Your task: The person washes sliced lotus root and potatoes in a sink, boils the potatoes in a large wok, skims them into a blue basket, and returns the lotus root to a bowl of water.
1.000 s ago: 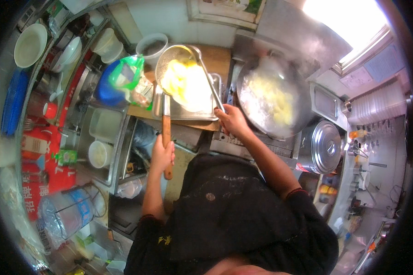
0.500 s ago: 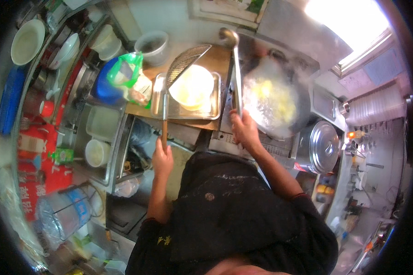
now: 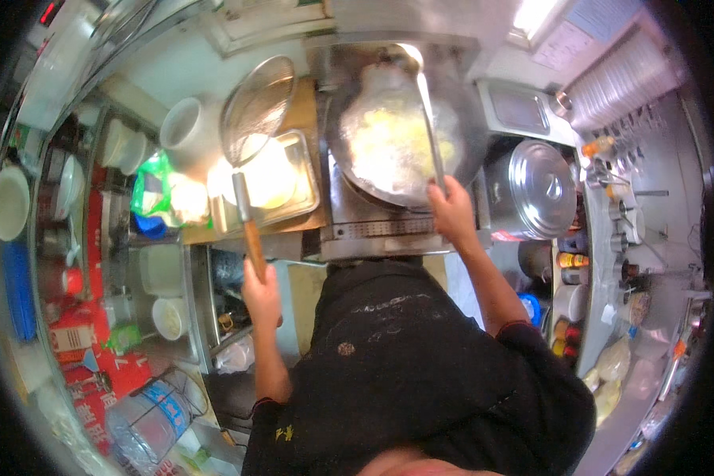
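Observation:
My left hand [image 3: 262,298] is closed round the wooden handle of a wire-mesh strainer [image 3: 259,103]. The strainer's round head is raised over the far edge of a metal tray [image 3: 312,194], where a pale, glare-washed container [image 3: 270,181] stands. My right hand [image 3: 452,210] grips a long metal ladle [image 3: 430,119], its shaft slanting across the right part of a large dark wok [image 3: 470,143]. Yellowish pieces of food [image 3: 385,131] lie in bubbling, steaming liquid inside the wok. Glare and steam blur the ladle's bowl at the wok's far side.
A lidded steel pot [image 3: 541,190] stands right of the wok. Left of the tray are a green bag [image 3: 152,186] and a white tub [image 3: 182,123]. Stacked clear containers [image 3: 623,75] line the far right; a white container [image 3: 169,317] sits in the left-hand counter.
The view has swung to the right. The ladle has passed from the wok's left edge to over its right part. The strainer has tilted, showing more of its round mesh.

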Demonstrator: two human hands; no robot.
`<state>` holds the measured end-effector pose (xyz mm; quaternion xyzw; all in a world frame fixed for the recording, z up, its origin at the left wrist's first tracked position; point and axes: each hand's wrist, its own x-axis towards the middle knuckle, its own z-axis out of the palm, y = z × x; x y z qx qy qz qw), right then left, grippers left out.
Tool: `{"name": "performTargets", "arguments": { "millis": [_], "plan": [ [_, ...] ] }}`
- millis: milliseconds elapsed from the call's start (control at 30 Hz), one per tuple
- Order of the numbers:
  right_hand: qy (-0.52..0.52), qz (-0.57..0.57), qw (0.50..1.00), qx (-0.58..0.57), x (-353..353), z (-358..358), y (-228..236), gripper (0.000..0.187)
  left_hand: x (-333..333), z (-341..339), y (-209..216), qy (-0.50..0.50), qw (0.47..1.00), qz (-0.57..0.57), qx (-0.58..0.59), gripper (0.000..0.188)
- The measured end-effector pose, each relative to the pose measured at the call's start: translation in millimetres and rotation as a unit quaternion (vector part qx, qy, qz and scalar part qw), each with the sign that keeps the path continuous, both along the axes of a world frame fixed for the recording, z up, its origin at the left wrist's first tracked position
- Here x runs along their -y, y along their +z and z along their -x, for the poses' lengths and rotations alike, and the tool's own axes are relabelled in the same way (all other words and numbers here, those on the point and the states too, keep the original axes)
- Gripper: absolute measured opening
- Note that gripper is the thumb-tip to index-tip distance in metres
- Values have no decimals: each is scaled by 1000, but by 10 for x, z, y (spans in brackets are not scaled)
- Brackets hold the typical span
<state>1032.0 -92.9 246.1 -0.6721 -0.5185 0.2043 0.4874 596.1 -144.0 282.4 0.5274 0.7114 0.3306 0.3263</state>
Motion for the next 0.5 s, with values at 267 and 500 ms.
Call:
{"name": "performTargets", "arguments": {
  "millis": [267,500],
  "plan": [
    [-69,101,986,-114,743,-1106,-261,26,-1033,-1686,-4,-114,984,4,-136,53],
    [-105,157,955,-228,1033,-1194,93,30,-1125,-2360,-197,-152,957,249,0,23]
  ]
}}
